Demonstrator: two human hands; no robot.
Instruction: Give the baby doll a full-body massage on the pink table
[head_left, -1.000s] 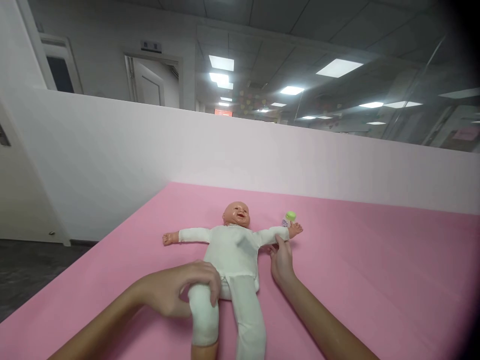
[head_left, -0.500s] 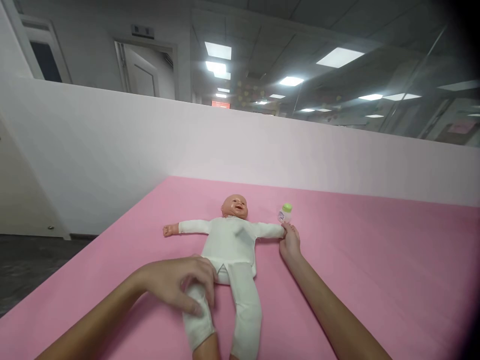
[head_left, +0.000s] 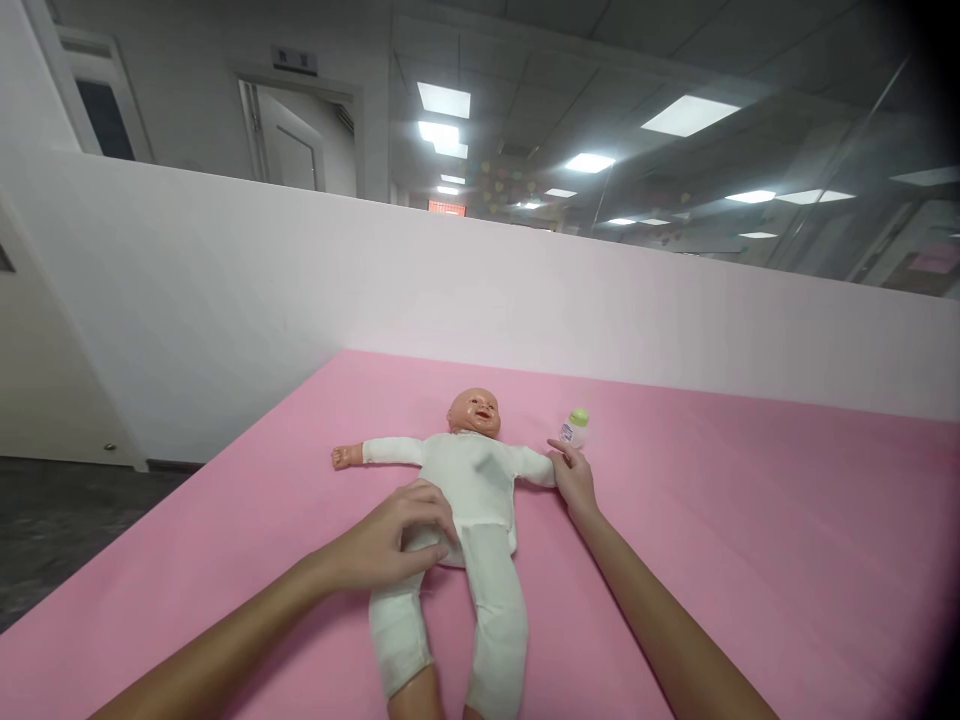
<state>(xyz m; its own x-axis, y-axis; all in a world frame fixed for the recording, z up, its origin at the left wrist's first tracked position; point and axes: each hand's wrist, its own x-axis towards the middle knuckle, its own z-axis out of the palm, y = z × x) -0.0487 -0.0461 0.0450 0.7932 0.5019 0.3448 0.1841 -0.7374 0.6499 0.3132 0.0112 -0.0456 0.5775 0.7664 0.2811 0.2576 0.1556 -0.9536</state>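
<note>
The baby doll in a white cloth suit (head_left: 469, 480), with a bare plastic head and a smiling face, lies on its back on the pink padded mat (head_left: 750, 520), about in the middle of it, head away from you and legs pointing toward you. Its arms are spread straight out to the sides and its two legs lie a little apart.

Your left hand (head_left: 394, 540) rests on the doll's hip, at the top of the leg on your left, with the fingers curled down over the white cloth and pressing it; it clasps the fabric loosely rather than closing round the leg. Your right hand (head_left: 574, 475) lies at the end of the doll's outstretched arm on your right, covering the doll's hand; whether your fingers pinch that hand or only lie on it I cannot tell.

Just beyond your right hand stands a small clear bottle with a green cap (head_left: 576, 428), upright on the mat and close to your fingertips. Behind the mat runs a plain white partition wall (head_left: 300, 280).
</note>
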